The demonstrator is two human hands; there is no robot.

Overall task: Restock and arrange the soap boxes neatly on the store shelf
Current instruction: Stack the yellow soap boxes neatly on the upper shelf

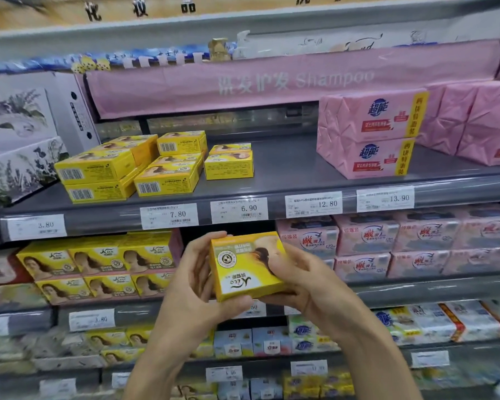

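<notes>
Holding one yellow soap box (pixel 247 265) in front of me, below the grey shelf (pixel 286 166) it is meant for; head view is the only view on record. Left hand (pixel 191 284) grips the box's left edge and lower corner with curled fingers and thumb. Right hand (pixel 295 281) wraps its right side, fingers lying over the printed face. Print on the box reads upside down to me. On the shelf, the stacked yellow boxes (pixel 168 177) sit at mixed angles, barcodes forward, rows not squared; a shorter stack (pixel 229 164) stands just beside them to the right. Risks, in my judgement: setting this box down inverted or barcode-first would add to the disorder; reaching in over the skewed stacks could nudge a top box off its pile; and with the price tags (pixel 169 216) close together, the box could land above the wrong one. The shelf board is smooth and dark grey, with a bare stretch between the yellow stacks and the pink wrapped packs (pixel 367 134) at the right. Floral cartons (pixel 18 145) crowd the left end. A pink shampoo banner (pixel 272 82) hangs above. Lower shelves carry further yellow boxes (pixel 98 261) and other soaps, somewhat blurred.
</notes>
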